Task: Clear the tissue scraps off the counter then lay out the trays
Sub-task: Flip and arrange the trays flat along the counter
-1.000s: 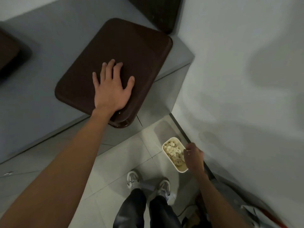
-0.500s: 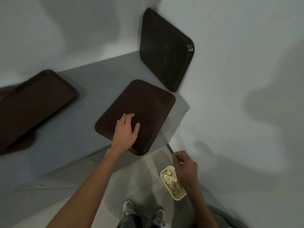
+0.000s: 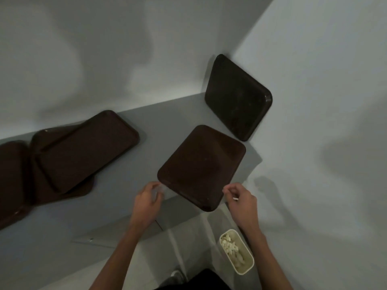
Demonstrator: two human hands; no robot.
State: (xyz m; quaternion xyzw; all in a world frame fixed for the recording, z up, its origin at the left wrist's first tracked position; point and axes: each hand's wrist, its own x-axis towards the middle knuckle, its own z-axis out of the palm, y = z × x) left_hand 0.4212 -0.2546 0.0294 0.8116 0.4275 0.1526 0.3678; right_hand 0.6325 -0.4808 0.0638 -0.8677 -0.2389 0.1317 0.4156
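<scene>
At the far left a dark brown tray [image 3: 10,174] runs out of view, so only part of it shows. Beside it, overlapped trays [image 3: 83,149] lie askew on the grey desk [image 3: 146,130] (how many are in that pile I cannot tell).

My left hand [image 3: 146,200] is at the near left corner of the middle tray [image 3: 201,166]. Its fingers [image 3: 156,190] are curled and smeared by blur, and I cannot tell whether they grip the rim or only come close. That tray lies flat on the desk with one corner hanging past the front edge.

My right hand [image 3: 241,198] is just beside that overhanging corner, fingers [image 3: 229,188] curled. A white speck [image 3: 235,198] shows against them, too small to name, and I cannot tell if it is pinched.

A leaning tray [image 3: 236,97] stands propped in the corner against the wall. Down on the floor, a cream bin [image 3: 245,268] holds white tissue scraps [image 3: 229,246].
</scene>
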